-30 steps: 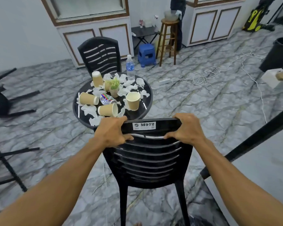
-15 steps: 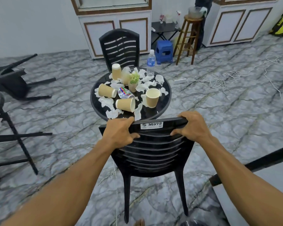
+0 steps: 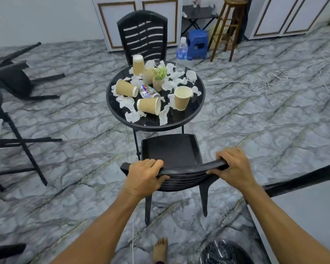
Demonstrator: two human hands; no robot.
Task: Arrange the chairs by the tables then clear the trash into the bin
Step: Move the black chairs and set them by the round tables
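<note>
A black plastic chair (image 3: 171,151) stands upright on the floor just in front of the round black table (image 3: 196,115), its seat facing the table. My left hand (image 3: 144,179) grips the left end of the chair's top rail and my right hand (image 3: 233,169) grips the right end. On the table lie several brown paper cups (image 3: 181,98), crumpled white tissues (image 3: 131,116), a crushed can (image 3: 148,91), a small plant (image 3: 159,77) and a water bottle (image 3: 181,54). A second black chair (image 3: 143,35) stands at the table's far side.
A tipped-over black chair (image 3: 13,77) lies at the left, beside another black table's legs (image 3: 17,138). A wooden stool (image 3: 230,29) and blue step stool (image 3: 197,43) stand by the cabinets. White cables (image 3: 259,82) trail on the floor at right. A black bin bag (image 3: 225,252) sits by my foot.
The chair has been lowered onto the floor close to the table, and its seat now shows. My view has moved nearer the table and tilted down; both hands keep their grip on the rail.
</note>
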